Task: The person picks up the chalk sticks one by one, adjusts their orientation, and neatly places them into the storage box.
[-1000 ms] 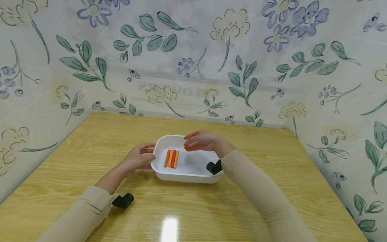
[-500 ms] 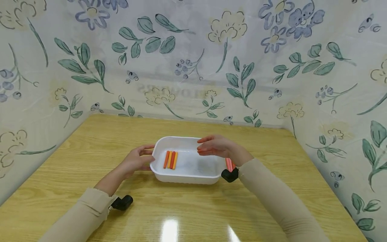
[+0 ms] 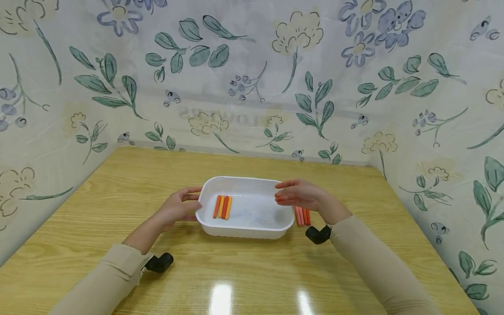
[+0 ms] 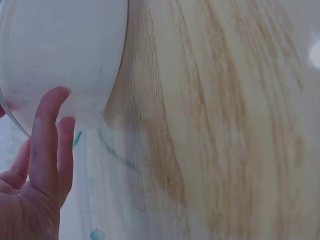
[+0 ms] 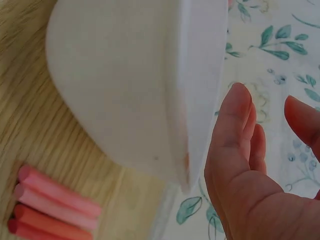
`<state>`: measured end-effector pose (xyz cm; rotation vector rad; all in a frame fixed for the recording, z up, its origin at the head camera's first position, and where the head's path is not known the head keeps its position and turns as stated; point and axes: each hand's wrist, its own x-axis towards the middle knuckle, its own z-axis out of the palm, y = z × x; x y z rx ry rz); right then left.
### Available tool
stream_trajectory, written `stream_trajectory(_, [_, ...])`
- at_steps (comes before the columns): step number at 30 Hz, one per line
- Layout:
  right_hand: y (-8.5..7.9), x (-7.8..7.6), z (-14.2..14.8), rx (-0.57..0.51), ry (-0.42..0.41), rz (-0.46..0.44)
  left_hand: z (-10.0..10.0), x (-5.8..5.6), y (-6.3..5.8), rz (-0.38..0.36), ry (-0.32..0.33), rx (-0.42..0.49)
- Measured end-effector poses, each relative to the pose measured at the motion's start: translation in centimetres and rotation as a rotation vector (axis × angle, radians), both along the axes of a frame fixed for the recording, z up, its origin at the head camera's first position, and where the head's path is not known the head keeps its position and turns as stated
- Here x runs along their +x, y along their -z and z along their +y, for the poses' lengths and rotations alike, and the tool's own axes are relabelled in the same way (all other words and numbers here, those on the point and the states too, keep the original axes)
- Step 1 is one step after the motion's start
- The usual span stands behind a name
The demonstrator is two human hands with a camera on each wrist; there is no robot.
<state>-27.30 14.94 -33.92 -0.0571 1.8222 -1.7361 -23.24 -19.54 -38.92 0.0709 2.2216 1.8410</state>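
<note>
Since a second ago the right hand [image 3: 303, 194] has moved rightward from over the middle of the white tray [image 3: 256, 214] to its right end, and we now see the four outer sticks [image 3: 302, 216] that the arm hid from us, while the left hand [image 3: 180, 208] has stayed at the tray's left end. The right grip, as we see it, is spread and holds nothing, its fingers fairly straight and its thumb well apart from them. The left grip holds the tray by its end wall, fingers against the outside and a digit over the rim. Inside the tray, near its left end, we count four inner sticks [image 3: 223, 207], orange-red and yellow ones alternating side by side. Just beyond the tray's right end lie the outer sticks, two pink and two redder. Under the tray we see the wood-grained table [image 3: 252, 267], and behind the tray a flowered cloth [image 3: 220, 94].
</note>
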Motion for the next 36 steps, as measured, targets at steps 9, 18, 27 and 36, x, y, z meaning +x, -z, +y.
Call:
stream_trajectory(9, [1.2, 0.8, 2.8, -0.022, 0.047, -0.004, 0.1, 0.1, 0.1, -0.012, -0.011, -0.01])
stream_trajectory(18, [2.2, 1.3, 5.3, -0.002, 0.103, 0.059, 0.1, 0.1, 0.1, -0.004, -0.009, -0.009])
stream_trajectory(27, [3.7, 1.2, 6.9, 0.108, 0.214, 0.06, 0.1, 0.2, 0.1, -0.011, -0.009, 0.007])
stream_trajectory(36, [5.4, 0.8, 7.7, 0.138, 0.241, 0.049, 0.1, 0.2, -0.2, -0.007, -0.009, -0.004])
